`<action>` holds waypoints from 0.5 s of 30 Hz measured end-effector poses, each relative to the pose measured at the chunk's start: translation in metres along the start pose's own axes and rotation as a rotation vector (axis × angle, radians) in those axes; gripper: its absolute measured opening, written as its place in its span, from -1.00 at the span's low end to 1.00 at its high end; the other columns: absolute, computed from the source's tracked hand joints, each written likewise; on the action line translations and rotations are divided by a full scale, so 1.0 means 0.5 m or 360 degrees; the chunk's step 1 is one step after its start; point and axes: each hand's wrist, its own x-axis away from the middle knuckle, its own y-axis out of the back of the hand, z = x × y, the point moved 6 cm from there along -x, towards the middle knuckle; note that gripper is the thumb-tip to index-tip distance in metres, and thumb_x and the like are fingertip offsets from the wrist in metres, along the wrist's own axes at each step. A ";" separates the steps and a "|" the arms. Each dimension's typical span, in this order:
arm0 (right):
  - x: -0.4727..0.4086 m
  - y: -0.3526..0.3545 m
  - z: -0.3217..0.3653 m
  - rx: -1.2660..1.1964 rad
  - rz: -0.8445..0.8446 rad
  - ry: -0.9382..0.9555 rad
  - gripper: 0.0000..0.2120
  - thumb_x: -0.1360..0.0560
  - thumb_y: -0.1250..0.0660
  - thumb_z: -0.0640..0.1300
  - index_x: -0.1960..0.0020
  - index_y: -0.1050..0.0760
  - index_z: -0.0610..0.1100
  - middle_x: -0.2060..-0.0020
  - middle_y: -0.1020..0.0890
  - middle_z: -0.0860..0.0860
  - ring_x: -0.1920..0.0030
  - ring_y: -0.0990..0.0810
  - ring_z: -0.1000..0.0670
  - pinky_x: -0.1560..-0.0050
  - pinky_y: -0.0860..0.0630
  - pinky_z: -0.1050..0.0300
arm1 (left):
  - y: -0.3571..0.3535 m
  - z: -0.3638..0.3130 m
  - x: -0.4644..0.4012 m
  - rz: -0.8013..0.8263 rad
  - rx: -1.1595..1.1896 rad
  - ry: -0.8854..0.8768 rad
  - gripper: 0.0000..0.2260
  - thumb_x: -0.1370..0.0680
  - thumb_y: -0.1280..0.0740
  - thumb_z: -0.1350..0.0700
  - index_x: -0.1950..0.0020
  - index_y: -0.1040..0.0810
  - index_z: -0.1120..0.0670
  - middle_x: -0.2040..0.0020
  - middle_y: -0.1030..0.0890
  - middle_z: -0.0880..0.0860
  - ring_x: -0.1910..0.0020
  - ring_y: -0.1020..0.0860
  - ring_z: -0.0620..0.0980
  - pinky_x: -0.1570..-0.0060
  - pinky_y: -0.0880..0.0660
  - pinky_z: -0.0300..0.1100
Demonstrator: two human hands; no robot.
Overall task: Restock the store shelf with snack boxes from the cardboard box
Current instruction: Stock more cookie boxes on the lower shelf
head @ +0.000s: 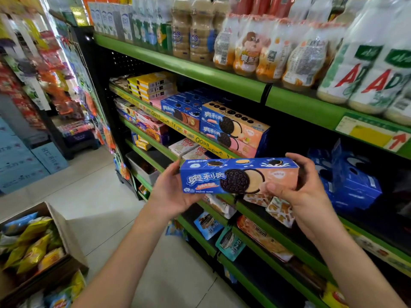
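A long blue and peach cookie box [239, 175] is held level in front of the green shelf [200, 138]. My left hand [171, 192] grips its left end from below and behind. My right hand [298, 185] grips the right end, thumb on the front face and fingers over the top. Two like boxes [233, 127] lie stacked on the shelf just above and behind it. The cardboard box [57, 221] stands open on the floor at the lower left, filled with yellow snack bags.
Blue cookie packs [353, 181] stand on the shelf right of my right hand. Bottled drinks [255, 47] line the shelf above. Yellow boxes [153, 85] and blue boxes [182, 107] fill the shelf's left part. Lower shelves hold biscuit packs [262, 236]. Stacked cartons [24, 156] sit across the tiled aisle.
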 end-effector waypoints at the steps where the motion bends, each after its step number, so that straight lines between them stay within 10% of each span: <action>1: -0.002 0.011 0.003 0.0015 -0.0055 0.0013 -0.26 -0.07 -0.63 -0.11 -0.18 -0.47 0.22 -0.04 -0.64 0.13 -0.03 -0.68 0.05 0.09 -0.63 0.18 | -0.002 -0.024 0.005 0.0030 -0.0087 -0.0093 -0.51 -0.55 -0.25 -0.14 -0.30 -0.49 0.20 -0.26 -0.59 0.22 -0.23 -0.57 0.24 -0.18 -0.51 0.25; 15: -0.012 0.034 -0.024 -0.0172 -0.0124 -0.0065 -0.31 -0.11 -0.63 -0.13 -0.19 -0.53 0.17 -0.03 -0.67 0.11 -0.07 -0.69 -0.02 0.09 -0.64 0.11 | -0.053 -0.068 0.025 0.0122 -0.0855 -0.0316 -0.40 -0.34 -0.53 0.19 -0.36 -0.47 0.11 -0.20 -0.62 0.16 -0.18 -0.62 0.10 0.01 -0.61 -0.06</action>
